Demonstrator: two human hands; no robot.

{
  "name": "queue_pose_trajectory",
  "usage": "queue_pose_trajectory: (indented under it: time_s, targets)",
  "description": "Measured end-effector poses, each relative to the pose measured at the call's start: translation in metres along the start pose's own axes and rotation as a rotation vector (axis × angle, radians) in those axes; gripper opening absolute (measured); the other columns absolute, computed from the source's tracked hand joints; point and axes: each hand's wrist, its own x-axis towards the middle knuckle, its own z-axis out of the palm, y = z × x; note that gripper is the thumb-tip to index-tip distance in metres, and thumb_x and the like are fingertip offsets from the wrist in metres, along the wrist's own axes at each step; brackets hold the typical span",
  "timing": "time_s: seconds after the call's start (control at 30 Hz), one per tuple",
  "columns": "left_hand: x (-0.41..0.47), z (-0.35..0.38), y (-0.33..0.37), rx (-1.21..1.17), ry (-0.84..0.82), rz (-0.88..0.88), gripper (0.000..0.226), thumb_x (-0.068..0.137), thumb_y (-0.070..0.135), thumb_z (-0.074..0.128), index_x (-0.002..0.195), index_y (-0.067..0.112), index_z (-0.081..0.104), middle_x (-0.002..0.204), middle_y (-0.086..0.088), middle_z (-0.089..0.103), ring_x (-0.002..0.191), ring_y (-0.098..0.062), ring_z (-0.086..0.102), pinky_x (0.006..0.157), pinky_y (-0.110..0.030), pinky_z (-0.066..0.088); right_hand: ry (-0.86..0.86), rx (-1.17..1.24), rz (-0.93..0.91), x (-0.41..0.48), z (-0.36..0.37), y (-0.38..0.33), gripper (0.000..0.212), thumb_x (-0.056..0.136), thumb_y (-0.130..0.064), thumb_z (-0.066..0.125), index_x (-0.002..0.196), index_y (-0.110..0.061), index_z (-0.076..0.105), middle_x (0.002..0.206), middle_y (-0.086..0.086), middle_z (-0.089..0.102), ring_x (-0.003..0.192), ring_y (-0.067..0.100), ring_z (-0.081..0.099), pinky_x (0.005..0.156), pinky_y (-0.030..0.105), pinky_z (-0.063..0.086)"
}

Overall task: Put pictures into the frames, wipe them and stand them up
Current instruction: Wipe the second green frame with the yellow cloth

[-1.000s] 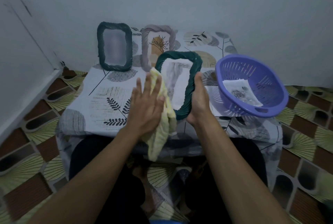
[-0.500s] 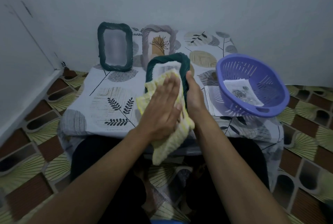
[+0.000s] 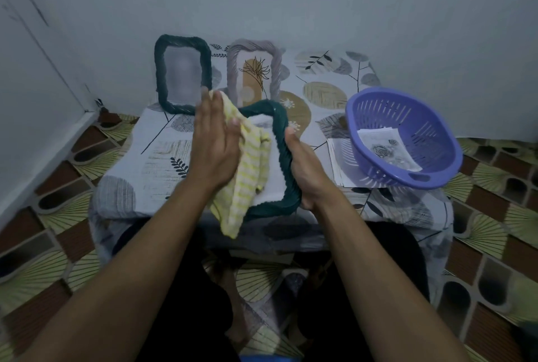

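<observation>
Fingers of my left hand (image 3: 214,143) lie straight, pressing the yellow cloth (image 3: 247,163) flat against the face of the dark green frame (image 3: 283,140), which is tilted over the near edge of the table (image 3: 157,163) at 6 o'clock. My right hand (image 3: 308,169) grips that frame's right rim, thumb on top. I judge this to be the wiping step. Next I must stand this frame upright by the teal frame (image 3: 182,73) at 11 o'clock and the grey frame (image 3: 254,70) at 12 (its prop is hidden from me). At 3 o'clock the purple basket (image 3: 404,140) holds a rose picture (image 3: 390,152), and loose sheets (image 3: 337,163) poke out beneath its left side.
</observation>
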Motion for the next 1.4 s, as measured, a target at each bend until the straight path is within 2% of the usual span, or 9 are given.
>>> queue_pose_trajectory:
  time_s: [0.1, 0.23, 0.47, 0.73, 0.87, 1.03, 1.13, 1.27, 1.4]
  targets:
    - [0.012, -0.016, 0.006, -0.025, -0.047, 0.096, 0.06, 0.102, 0.057, 0.022, 0.131, 0.016, 0.055, 0.132, -0.008, 0.058, 0.126, -0.025, 0.049, 0.105, -0.039, 0.038, -0.053, -0.064, 0.055, -0.001, -0.002, -0.002, 0.047, 0.107, -0.043, 0.035, 0.128, -0.012, 0.062, 0.11, 0.008, 0.074, 0.091, 0.02, 0.072, 0.075, 0.032, 0.057]
    - [0.005, -0.018, 0.007, -0.014, -0.102, 0.025, 0.048, 0.093, 0.068, 0.043, 0.093, 0.023, 0.06, 0.085, 0.005, 0.064, 0.081, -0.017, 0.059, 0.069, -0.034, 0.043, -0.08, -0.046, 0.116, 0.003, -0.011, -0.017, 0.038, 0.105, -0.038, 0.044, 0.114, -0.01, 0.069, 0.092, 0.009, 0.076, 0.08, 0.025, 0.071, 0.068, 0.033, 0.058]
    - [-0.006, -0.008, 0.007, -0.026, 0.105, -0.292, 0.056, 0.101, 0.058, 0.034, 0.096, 0.012, 0.065, 0.088, -0.003, 0.062, 0.087, -0.027, 0.057, 0.069, -0.034, 0.035, -0.006, 0.332, 0.145, 0.009, -0.026, -0.018, 0.039, 0.098, -0.04, 0.048, 0.087, -0.006, 0.065, 0.079, 0.013, 0.065, 0.071, 0.028, 0.064, 0.068, 0.032, 0.053]
    - [-0.004, 0.002, 0.006, -0.147, 0.364, -0.648, 0.053, 0.105, 0.047, 0.032, 0.115, 0.002, 0.059, 0.113, -0.021, 0.065, 0.105, -0.038, 0.059, 0.082, -0.04, 0.042, 0.13, 0.52, -0.058, 0.003, 0.007, 0.01, 0.054, 0.106, -0.048, 0.029, 0.133, -0.01, 0.057, 0.129, 0.017, 0.065, 0.119, 0.036, 0.062, 0.098, 0.051, 0.052]
    - [-0.013, 0.005, 0.016, -0.092, 0.309, -0.463, 0.051, 0.102, 0.051, 0.037, 0.131, 0.009, 0.045, 0.132, -0.015, 0.051, 0.122, -0.033, 0.048, 0.097, -0.039, 0.035, 0.303, 0.384, -0.133, 0.003, 0.016, 0.007, 0.043, 0.107, -0.042, 0.032, 0.129, -0.013, 0.057, 0.123, 0.009, 0.068, 0.114, 0.028, 0.066, 0.098, 0.048, 0.054]
    - [-0.028, 0.022, 0.037, 0.221, -0.101, -0.222, 0.098, 0.083, 0.078, -0.002, 0.159, 0.016, -0.001, 0.167, -0.004, -0.005, 0.153, -0.025, -0.007, 0.118, -0.055, -0.014, 0.366, 0.152, -0.112, 0.008, 0.028, 0.006, 0.052, 0.104, -0.052, 0.036, 0.123, -0.011, 0.062, 0.12, 0.006, 0.069, 0.114, 0.022, 0.065, 0.103, 0.047, 0.05]
    - [-0.036, 0.026, 0.04, 0.197, -0.187, -0.04, 0.094, 0.085, 0.074, -0.001, 0.158, 0.016, -0.01, 0.165, -0.004, -0.016, 0.152, -0.02, -0.017, 0.119, -0.05, -0.016, 0.365, 0.164, -0.099, 0.008, 0.024, 0.004, 0.056, 0.106, -0.044, 0.038, 0.117, 0.005, 0.062, 0.101, 0.013, 0.07, 0.095, 0.024, 0.068, 0.088, 0.037, 0.056]
    - [-0.042, 0.025, 0.03, 0.138, -0.301, 0.273, 0.068, 0.097, 0.051, 0.016, 0.156, 0.027, -0.006, 0.166, 0.004, -0.011, 0.152, -0.015, -0.018, 0.122, -0.049, -0.012, 0.333, 0.184, -0.097, 0.009, 0.009, -0.002, 0.043, 0.107, -0.039, 0.039, 0.112, -0.004, 0.066, 0.103, 0.009, 0.073, 0.095, 0.02, 0.072, 0.077, 0.032, 0.058]
    - [-0.039, 0.025, 0.015, 0.168, -0.244, 0.398, 0.067, 0.097, 0.038, 0.025, 0.156, 0.028, -0.004, 0.166, 0.005, -0.007, 0.153, -0.017, -0.012, 0.122, -0.055, -0.005, 0.323, 0.105, -0.15, 0.004, 0.01, -0.002, 0.059, 0.103, -0.051, 0.041, 0.112, 0.002, 0.063, 0.108, 0.026, 0.068, 0.103, 0.037, 0.068, 0.086, 0.047, 0.055]
